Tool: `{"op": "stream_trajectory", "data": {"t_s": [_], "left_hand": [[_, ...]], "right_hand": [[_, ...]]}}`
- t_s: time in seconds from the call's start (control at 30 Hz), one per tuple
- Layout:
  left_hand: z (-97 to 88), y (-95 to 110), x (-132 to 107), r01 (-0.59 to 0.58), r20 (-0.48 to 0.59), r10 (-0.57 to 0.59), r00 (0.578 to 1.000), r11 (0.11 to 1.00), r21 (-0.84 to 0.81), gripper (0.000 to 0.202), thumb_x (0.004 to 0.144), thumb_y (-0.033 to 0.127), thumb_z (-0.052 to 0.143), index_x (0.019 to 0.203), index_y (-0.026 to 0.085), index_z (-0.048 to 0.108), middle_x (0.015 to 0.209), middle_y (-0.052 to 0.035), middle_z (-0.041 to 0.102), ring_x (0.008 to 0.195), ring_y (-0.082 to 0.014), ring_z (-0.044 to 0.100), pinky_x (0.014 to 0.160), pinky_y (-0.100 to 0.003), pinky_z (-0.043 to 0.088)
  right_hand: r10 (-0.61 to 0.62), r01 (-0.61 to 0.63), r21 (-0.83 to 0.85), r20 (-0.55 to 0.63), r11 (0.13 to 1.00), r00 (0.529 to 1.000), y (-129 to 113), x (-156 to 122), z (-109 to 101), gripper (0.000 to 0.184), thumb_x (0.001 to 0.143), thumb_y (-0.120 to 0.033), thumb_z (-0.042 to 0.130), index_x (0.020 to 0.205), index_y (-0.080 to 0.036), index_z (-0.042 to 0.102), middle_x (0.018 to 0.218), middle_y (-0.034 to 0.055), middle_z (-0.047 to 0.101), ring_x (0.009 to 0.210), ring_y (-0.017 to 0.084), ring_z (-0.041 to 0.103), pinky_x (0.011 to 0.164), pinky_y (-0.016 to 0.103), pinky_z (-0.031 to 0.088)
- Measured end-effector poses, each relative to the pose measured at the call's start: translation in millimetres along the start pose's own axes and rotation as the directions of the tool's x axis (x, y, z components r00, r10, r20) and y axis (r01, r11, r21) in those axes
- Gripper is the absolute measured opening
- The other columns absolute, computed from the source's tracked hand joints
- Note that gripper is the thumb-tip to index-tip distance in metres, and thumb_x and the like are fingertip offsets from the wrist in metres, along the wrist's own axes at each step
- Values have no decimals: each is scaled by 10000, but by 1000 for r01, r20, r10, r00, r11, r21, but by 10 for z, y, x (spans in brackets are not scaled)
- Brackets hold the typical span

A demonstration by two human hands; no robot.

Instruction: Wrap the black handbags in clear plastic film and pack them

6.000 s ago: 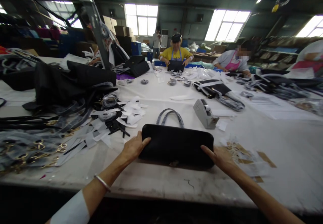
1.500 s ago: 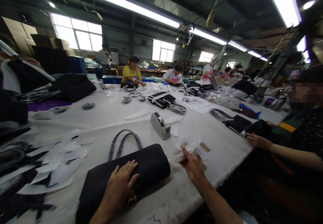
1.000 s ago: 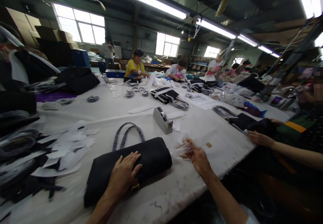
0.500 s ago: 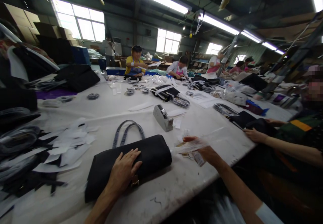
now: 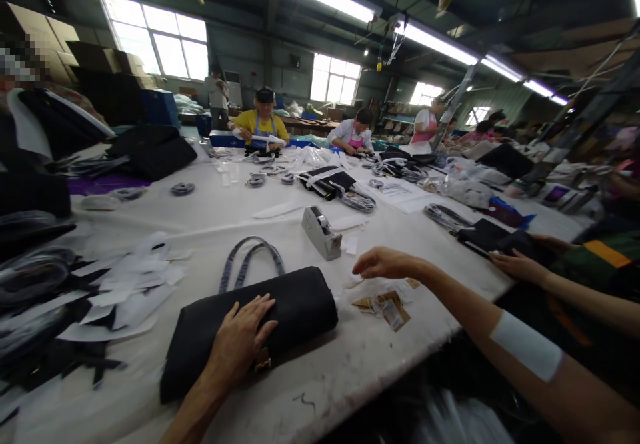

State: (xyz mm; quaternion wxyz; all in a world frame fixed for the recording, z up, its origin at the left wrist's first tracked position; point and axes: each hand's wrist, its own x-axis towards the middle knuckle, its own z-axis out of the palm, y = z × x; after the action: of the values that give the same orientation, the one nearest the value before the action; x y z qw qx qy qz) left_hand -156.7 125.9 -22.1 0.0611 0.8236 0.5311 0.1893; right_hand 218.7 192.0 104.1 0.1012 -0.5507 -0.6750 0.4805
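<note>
A black handbag [image 5: 295, 297] lies on its side on the white-covered table, a small gold-coloured clasp [image 5: 263, 360] at its front edge. My left hand [image 5: 243, 337] rests flat on the bag, fingers spread. Two dark wrapped handles [image 5: 243, 271] stick up behind it. Over the table to the right of the bag, my right hand [image 5: 387, 262] hovers with loosely bent fingers and nothing visible in them. Beneath it are crumpled clear plastic [image 5: 364, 291] and brown and white paper tags [image 5: 387, 311]. A grey tape dispenser [image 5: 321, 234] stands just beyond.
White paper pieces [image 5: 131, 291] and plastic-wrapped coils [image 5: 37, 277] are heaped at the left. Farther back lies another black bag [image 5: 327, 183] with straps. A co-worker's hands [image 5: 520, 267] hold black material at the right; several people work across the table.
My right hand has let go of the clear plastic, which now lies on the table, and has risen slightly and moved left. My left hand stays on the handbag.
</note>
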Motion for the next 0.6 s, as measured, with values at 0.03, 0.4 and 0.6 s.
{"op": "stream_trajectory", "data": {"t_s": [0.03,0.4,0.6], "left_hand": [[-8,6,-1,0,8,0,1000,1000,4,353,925,322,518,1267,294,602,1364,-37,579,1272,-259,532,1095,-538,374],[-26,19,3,-2,12,3,1000,1000,-14,353,923,332,523,1262,278,607,1365,-51,576,1267,-260,537,1103,-527,369],[-28,14,8,16,56,-17,998,1000,10,373,923,322,517,1288,291,586,1386,-40,556,1280,-265,523,1093,-558,372]], "right_hand": [[29,-29,1,35,1000,999,89,105,81,329,589,-297,770,893,-172,782,822,32,741,771,190,639,728,282,485],[90,-114,92,238,989,967,415,84,39,440,591,-266,741,1022,-178,752,936,20,714,693,115,577,615,203,438],[107,-133,86,255,987,961,410,72,41,423,588,-325,814,973,-160,754,842,12,698,653,107,554,545,181,392]]}}
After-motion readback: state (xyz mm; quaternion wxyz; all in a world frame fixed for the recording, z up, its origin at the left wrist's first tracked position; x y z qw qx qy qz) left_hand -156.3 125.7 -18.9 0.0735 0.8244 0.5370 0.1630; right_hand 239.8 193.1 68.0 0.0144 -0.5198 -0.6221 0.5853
